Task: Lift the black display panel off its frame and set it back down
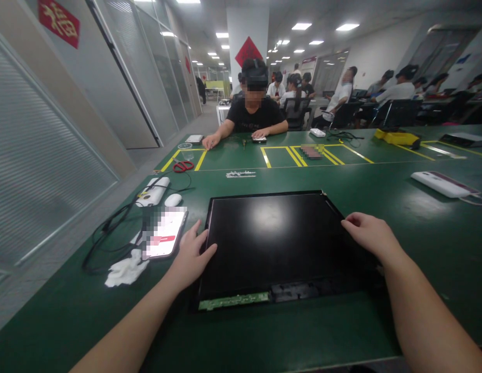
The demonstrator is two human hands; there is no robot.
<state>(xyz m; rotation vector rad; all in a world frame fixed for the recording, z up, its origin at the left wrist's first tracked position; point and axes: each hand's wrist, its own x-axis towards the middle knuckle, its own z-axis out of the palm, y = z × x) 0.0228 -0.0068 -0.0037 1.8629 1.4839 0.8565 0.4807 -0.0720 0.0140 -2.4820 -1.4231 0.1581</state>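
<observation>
A black LCD display panel (272, 243) lies face up on the table in front of me. A green circuit board strip (233, 300) runs along its near edge, at the left. My left hand (192, 256) rests at the panel's left edge, with fingers spread and the thumb over the border. At the right edge, my right hand (368, 233) has thumb and forefinger pinched together on the rim; the other fingers are curled, partly out of sight. A lit phone (169, 235) lies just left of my left hand, beside a crumpled white tissue (126, 269).
On the green table (431, 248) are a white mouse-like object (173, 200), a white power strip (153, 191), black cables (108, 225), red-handled scissors (183, 166) and a white device (444, 184) at right. Across sits a person (256, 116) in black, hands on the table.
</observation>
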